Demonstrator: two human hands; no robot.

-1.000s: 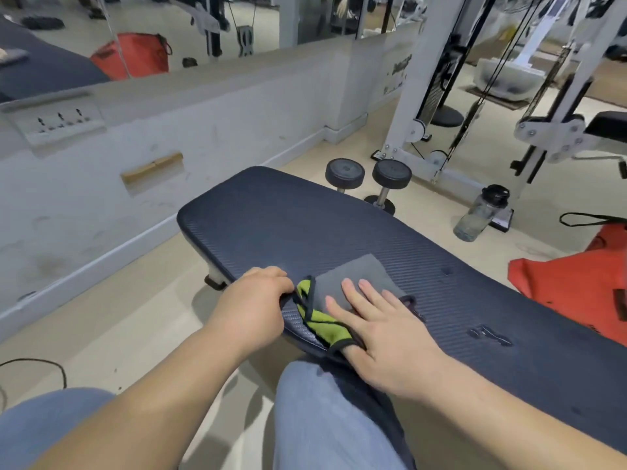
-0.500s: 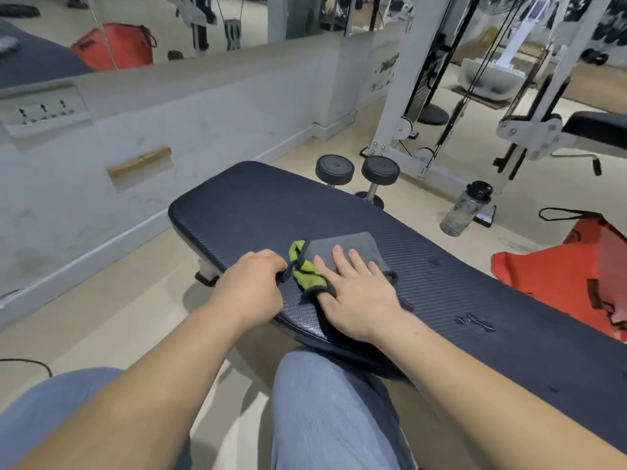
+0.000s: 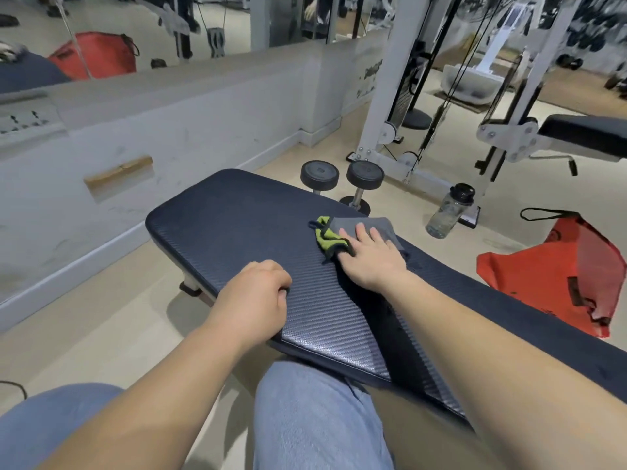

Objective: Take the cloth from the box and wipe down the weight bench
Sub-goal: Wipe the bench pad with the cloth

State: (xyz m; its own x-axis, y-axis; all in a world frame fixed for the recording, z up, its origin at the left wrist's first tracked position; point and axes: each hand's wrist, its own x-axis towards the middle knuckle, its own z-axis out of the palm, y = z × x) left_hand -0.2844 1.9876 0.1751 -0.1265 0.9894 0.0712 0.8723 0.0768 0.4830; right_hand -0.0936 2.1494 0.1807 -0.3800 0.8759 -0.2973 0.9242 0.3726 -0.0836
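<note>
While my right hand (image 3: 371, 257) presses flat, fingers spread, on the cloth (image 3: 353, 232) mid-bench (image 3: 230, 218), my left hand (image 3: 258, 296) curls loosely on the pad's near edge, grasping nothing. Beyond the bench stand two dumbbells (image 3: 342, 179), a bottle (image 3: 449, 212) and a red bag (image 3: 556, 269); none obstructs the pad.

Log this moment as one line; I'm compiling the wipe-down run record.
phase: wiping | right hand: flat on cloth | left hand: curled on weight bench near edge | cloth: at far edge
</note>
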